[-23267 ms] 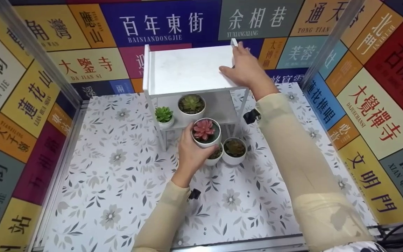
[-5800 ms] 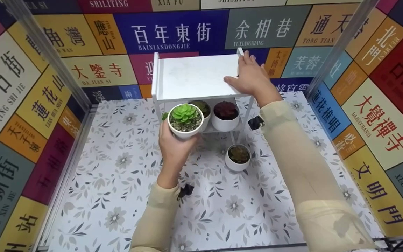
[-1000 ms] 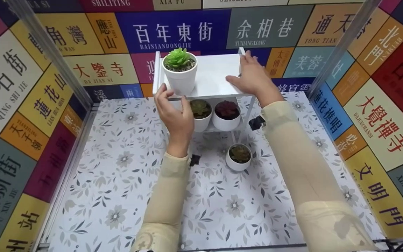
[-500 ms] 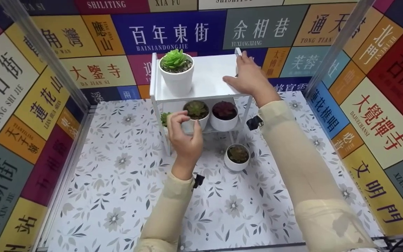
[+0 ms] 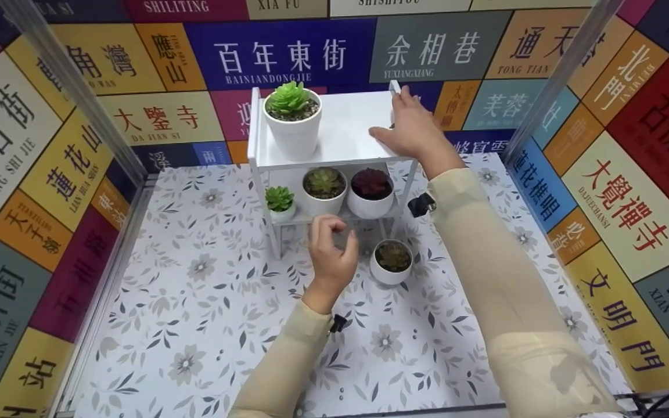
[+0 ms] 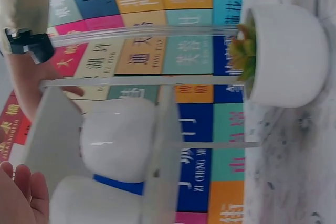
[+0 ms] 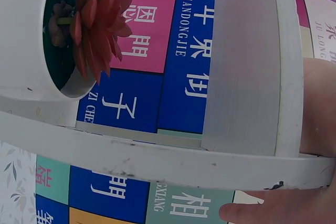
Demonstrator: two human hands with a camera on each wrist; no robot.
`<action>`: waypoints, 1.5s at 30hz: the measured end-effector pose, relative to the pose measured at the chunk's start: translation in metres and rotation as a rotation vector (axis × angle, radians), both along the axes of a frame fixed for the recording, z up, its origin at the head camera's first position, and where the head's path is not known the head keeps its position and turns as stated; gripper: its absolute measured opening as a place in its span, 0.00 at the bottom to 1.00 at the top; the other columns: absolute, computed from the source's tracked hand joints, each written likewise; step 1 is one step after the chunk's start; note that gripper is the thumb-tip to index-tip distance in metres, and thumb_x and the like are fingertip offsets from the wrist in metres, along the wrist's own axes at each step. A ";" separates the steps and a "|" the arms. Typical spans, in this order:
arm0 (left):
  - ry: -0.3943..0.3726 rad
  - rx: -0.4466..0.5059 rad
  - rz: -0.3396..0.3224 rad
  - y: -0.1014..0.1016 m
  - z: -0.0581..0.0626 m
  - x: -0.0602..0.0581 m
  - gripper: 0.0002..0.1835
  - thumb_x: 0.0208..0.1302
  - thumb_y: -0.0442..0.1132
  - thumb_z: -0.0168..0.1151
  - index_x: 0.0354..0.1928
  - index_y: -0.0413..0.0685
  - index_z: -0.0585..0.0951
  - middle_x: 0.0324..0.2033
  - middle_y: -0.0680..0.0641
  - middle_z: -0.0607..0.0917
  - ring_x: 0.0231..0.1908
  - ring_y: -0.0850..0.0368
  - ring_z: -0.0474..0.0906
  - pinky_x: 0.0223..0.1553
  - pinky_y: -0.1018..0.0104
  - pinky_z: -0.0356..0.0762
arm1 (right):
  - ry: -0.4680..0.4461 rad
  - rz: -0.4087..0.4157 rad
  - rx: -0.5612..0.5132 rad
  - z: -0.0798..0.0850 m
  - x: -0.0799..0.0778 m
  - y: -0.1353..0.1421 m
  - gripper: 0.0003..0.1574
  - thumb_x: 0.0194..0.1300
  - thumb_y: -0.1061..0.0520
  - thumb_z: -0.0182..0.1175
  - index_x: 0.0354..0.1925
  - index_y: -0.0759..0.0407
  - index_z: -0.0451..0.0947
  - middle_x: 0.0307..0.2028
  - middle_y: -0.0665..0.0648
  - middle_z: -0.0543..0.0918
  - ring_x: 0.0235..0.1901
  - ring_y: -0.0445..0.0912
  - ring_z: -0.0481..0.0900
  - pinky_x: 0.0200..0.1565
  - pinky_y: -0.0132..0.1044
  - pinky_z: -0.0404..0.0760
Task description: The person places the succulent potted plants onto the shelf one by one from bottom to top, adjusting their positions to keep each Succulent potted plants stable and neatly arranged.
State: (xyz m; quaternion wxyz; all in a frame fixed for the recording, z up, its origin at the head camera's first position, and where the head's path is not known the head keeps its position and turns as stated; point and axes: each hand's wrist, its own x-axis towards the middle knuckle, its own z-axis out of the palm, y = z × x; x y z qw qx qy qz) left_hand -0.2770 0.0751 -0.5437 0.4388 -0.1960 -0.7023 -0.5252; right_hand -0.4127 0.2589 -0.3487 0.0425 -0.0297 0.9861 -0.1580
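My left hand (image 5: 333,249) hovers in front of the white two-tier shelf (image 5: 346,125), fingers loosely curled around nothing. Just right of it a white pot with a brownish succulent (image 5: 392,261) stands on the table; the left wrist view shows this potted succulent (image 6: 289,56) too. My right hand (image 5: 418,130) holds the shelf's top right side, thumb on the board and fingers over the side rail. A tall pot with a bright green succulent (image 5: 294,125) stands at the top board's left end. Below are a small green succulent (image 5: 280,202), a dull green one (image 5: 324,188) and a dark red one (image 5: 370,191).
The table (image 5: 195,325) wears a white floral covering. Printed sign panels (image 5: 282,52) wall the back and both sides, with metal posts (image 5: 555,75) at the corners. A black clip (image 5: 339,323) sits at the left sleeve cuff.
The red succulent, in my left hand at first, now stands on the lower tier. The tall green one went onto the top board; my left hand let go and came down rightward. My right hand stayed.
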 end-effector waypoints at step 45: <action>-0.576 -0.221 -0.168 0.034 -0.090 0.008 0.35 0.58 0.43 0.74 0.67 0.37 0.77 0.55 0.37 0.82 0.57 0.39 0.79 0.62 0.47 0.77 | -0.004 -0.003 0.011 0.002 -0.002 -0.001 0.65 0.75 0.25 0.50 0.86 0.57 0.32 0.86 0.59 0.28 0.86 0.61 0.32 0.84 0.60 0.40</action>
